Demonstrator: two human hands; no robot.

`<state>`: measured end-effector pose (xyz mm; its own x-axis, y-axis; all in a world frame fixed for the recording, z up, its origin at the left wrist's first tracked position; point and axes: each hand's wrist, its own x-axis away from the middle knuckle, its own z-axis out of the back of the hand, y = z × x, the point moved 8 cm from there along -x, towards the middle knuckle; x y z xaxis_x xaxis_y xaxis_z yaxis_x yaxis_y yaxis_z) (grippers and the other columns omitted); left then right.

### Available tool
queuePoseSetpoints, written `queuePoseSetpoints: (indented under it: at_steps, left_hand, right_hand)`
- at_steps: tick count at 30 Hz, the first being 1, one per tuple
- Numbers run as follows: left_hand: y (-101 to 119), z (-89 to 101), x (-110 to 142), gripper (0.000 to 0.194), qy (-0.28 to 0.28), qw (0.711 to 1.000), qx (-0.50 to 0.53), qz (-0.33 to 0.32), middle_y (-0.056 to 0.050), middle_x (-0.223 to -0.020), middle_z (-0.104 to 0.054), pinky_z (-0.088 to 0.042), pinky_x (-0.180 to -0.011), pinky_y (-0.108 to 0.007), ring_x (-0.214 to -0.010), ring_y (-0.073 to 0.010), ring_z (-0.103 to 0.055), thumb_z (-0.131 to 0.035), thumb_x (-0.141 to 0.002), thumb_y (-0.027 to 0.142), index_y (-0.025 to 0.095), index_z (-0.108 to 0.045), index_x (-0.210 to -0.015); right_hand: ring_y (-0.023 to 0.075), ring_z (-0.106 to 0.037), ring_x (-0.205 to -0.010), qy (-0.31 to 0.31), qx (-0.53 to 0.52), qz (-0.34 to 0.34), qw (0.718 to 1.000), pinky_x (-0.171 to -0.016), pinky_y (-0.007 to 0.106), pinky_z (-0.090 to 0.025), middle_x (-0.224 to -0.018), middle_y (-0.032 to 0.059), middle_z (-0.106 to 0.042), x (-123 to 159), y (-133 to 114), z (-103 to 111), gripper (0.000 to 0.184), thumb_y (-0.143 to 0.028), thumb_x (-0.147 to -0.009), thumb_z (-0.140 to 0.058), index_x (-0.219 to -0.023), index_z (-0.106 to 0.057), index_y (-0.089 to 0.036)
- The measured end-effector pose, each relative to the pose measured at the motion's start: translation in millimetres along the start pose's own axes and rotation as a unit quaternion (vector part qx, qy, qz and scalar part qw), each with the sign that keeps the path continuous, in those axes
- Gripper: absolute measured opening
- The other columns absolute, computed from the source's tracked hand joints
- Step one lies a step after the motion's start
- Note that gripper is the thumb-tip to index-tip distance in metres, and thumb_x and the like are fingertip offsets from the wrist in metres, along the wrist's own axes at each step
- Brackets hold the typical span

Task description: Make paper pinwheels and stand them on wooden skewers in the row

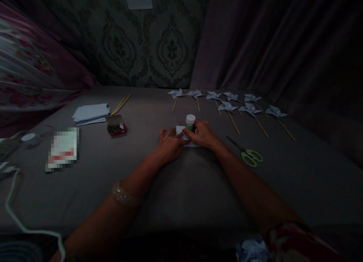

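Note:
A small sheet of white paper (179, 130) lies in the middle of the table, partly hidden under both hands. My right hand (202, 134) is closed around a glue stick (190, 121), a white cylinder with a green label, held upright over the paper. Its lower end is hidden by my fingers. My left hand (172, 144) rests on the paper's left side, fingers stretched out and holding nothing, its fingertips close to the glue stick. Scissors (249, 156) with green handles lie to the right of my right hand.
Several paper pinwheels (227, 106) on sticks lie at the back right. Toward the left are a paper stack (91, 113), loose wooden sticks (121, 104), an open red box (117, 129), a blurred packet (64, 148), a tape roll (31, 138) and a white cable (13, 201).

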<state>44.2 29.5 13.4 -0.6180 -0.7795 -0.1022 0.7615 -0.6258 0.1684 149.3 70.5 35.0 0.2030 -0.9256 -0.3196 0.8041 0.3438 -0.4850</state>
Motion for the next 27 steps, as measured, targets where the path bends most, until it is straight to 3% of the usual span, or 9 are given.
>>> queuePoseSetpoints:
  at_steps: [5,10,27]
  left_hand:
    - [1.0,0.6,-0.1,0.044,0.000,1.000,0.001,-0.002,-0.003,-0.138,-0.053,-0.020,-0.100,-0.068,-0.130,-0.0383,-0.036,-0.041,-0.089,0.020,0.041,-0.060,-0.122]
    - [1.5,3.0,-0.2,0.046,0.005,1.000,0.009,0.005,-0.001,-0.136,-0.054,-0.019,-0.101,-0.068,-0.130,-0.0368,-0.037,-0.043,-0.087,0.017,0.043,-0.061,-0.120]
    - [1.7,4.4,0.9,0.046,-0.001,1.000,-0.003,0.005,-0.001,-0.139,-0.052,-0.021,-0.101,-0.067,-0.130,-0.0362,-0.038,-0.043,-0.087,0.018,0.043,-0.061,-0.121]
  right_hand:
    - [0.0197,-0.061,-0.076,0.018,0.001,0.000,1.000,-0.079,0.033,-0.039,-0.079,0.0052,-0.067,-0.4,1.3,2.1,0.022,-0.034,-0.081,-0.060,-0.091,-0.063,-0.016]
    - [0.0196,-0.061,-0.075,0.010,0.006,0.025,1.000,-0.080,0.034,-0.039,-0.077,0.0048,-0.066,0.9,-4.0,-0.8,0.020,-0.035,-0.082,-0.059,-0.087,-0.063,-0.016]
    - [0.0189,-0.060,-0.073,0.022,-0.014,0.007,1.000,-0.073,0.031,-0.040,-0.078,0.0051,-0.066,-1.4,-0.9,1.8,0.021,-0.035,-0.080,-0.060,-0.088,-0.063,-0.016]
